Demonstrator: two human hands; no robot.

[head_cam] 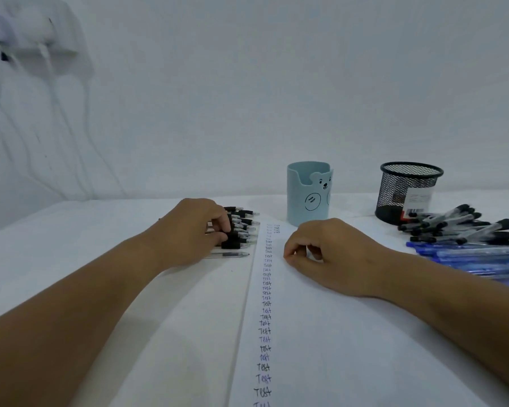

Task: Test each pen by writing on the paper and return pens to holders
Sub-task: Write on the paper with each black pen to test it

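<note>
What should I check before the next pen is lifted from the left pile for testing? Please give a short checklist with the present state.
1. Left hand grips a pen in the left pile: ok.
2. Only one pen gripped: cannot tell.
3. Right hand holds nothing, free to write: ok.
4. Paper has blank space beside the "Test" column: ok.
5. Blue bear holder and mesh holder upright, openings free: ok.

My white table (71,245) meets a pale wall (247,83); up left, white cables (46,63) hang from something blurred (a socket, maybe).
</note>
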